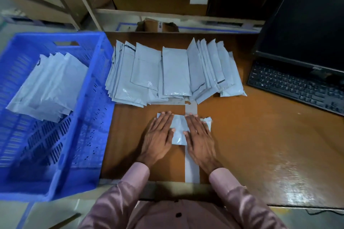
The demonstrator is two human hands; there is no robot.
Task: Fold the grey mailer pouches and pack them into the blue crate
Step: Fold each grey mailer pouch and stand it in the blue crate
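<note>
Pressing is proceeding: left hand (158,132) and right hand (199,134), fingers flat and holding nothing, are flattening a folded grey plastic mailer pouch (179,130) on the brown counter (251,135), right of the blue slatted plastic crate (93,117). Crease should be firm before lifting.

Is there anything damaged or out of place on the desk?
Yes. The grey tape strip down the desk looks torn just below the pile of pouches. The pouches in the crate lie tilted.
</note>
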